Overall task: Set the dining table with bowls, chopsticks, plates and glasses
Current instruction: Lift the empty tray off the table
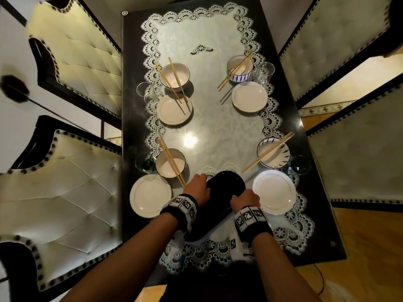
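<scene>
Dark gloss first: looking down on the table (289, 118) from its near short end, with a lace cloth (209, 88) covering most of the top and upholstered chairs (72, 51) standing along both long sides.

Finding a black oval tray (220, 203) lying lengthwise at the near end, between the two nearest settings and carrying nothing visible. Resting on the cloth or just raised: not determinable. Judging it the carrier for the tableware, empty and due for removal.

Counting four plates (274, 191), one per seat, each lying flat near the table's edge, within reach of its chair.

Counting four bowls (183, 74), each standing just beyond its plate, toward the far end.

Gripping the tray from both sides: with the left hand (197, 188), fingers curled over the left rim; with the right hand (245, 199), closed over the right rim. Keeping the long tray level by this two-sided hold.

Locating four glasses (266, 70), each standing on the outer side of its bowl, toward the chair and clear of the centre.

Noting four pairs of chopsticks (269, 151), each resting across a bowl's rim, one far pair reaching onto its plate.

Treating all four categories as laid. Advising a straight upward lift next, given chopsticks and a plate lying just beside the hands.
</scene>
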A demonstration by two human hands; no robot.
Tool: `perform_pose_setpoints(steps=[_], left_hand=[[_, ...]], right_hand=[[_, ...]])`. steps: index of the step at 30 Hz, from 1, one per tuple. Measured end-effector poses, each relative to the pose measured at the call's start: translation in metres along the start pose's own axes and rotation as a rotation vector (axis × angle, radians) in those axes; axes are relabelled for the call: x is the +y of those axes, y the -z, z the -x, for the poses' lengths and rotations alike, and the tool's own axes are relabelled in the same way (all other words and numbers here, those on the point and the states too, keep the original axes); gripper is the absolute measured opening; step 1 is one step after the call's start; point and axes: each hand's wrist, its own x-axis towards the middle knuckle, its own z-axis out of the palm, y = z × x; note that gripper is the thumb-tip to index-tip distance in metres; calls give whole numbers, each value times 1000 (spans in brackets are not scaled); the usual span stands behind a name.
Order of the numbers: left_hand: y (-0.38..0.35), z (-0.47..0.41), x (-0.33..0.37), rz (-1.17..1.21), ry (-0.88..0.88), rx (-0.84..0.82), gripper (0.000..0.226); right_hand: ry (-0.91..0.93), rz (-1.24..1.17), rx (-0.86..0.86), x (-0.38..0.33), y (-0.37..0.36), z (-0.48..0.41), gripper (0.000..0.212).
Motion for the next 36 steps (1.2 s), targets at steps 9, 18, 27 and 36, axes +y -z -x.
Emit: perform_pose_setpoints(steps=[9, 18, 27, 36], left_hand=[[29, 45, 15, -31, 43, 93, 37], [90, 130, 47, -33, 81, 329, 31], [164, 212, 66, 0, -8, 540, 27], [216, 297, 62, 101, -181, 734, 39]], right_hand=[[127, 69, -35, 11, 17, 52, 35], [457, 13, 186, -18, 62, 135, 29], [821, -122, 410, -54, 95, 247, 57], [1012, -6, 613, -70, 121, 338, 55]])
